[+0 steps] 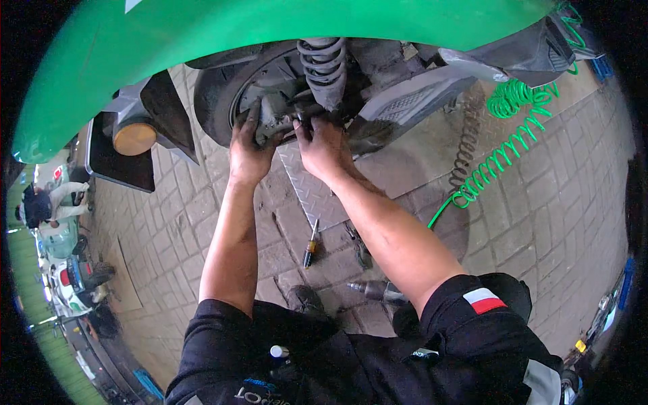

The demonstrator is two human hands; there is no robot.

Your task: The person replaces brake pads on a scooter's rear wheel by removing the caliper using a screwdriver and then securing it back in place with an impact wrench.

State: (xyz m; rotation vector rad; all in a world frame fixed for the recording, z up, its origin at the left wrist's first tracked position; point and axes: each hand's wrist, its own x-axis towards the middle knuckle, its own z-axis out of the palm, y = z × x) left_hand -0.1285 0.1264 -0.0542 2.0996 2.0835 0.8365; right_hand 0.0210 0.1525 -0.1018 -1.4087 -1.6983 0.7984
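Both arms reach forward to the wheel (214, 101) of a green scooter, below a coil spring shock absorber (322, 64). With thumb and fingers apart, my left hand (252, 150) grips the lower edge of a grey metal housing (273, 108) at the wheel's hub. My right hand (324, 147) is just to the right of it, its fingers pinched together at a small dark part under the shock absorber. What exactly sits between those fingers is hidden by shadow and the fingers. Both hands' fingertips look blackened.
A screwdriver (312, 244) lies on the paving between my forearms. Nearer me lies a power tool (371, 289), beside my shoe (305, 298). A coiled green air hose (503, 152) stretches at the right. The green body panel (270, 27) overhangs the wheel. Parked scooters (71, 280) and a person (47, 202) are far left.
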